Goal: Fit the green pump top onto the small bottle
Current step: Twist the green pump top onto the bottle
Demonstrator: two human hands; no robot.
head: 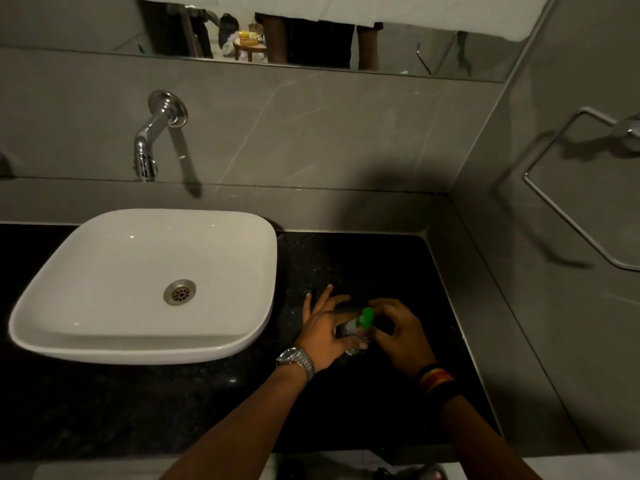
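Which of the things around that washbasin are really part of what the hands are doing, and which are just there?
Part of the job:
small bottle, gripped by the left hand
green pump top, at the bottle's top under the right hand

Just there:
white basin
chrome tap
towel ring
mirror
black counter, which only serves as the work surface

Green pump top (367,316): bright green plastic, seated at the upper end of the small bottle (350,330), partly covered by fingers, so whether it is fully fitted cannot be told. Small bottle: clear-looking body with a dark label and a green patch near its base, tilted with the top end leaning to the right and away. Position: above the dark speckled counter (346,258), right of the white basin (145,282)
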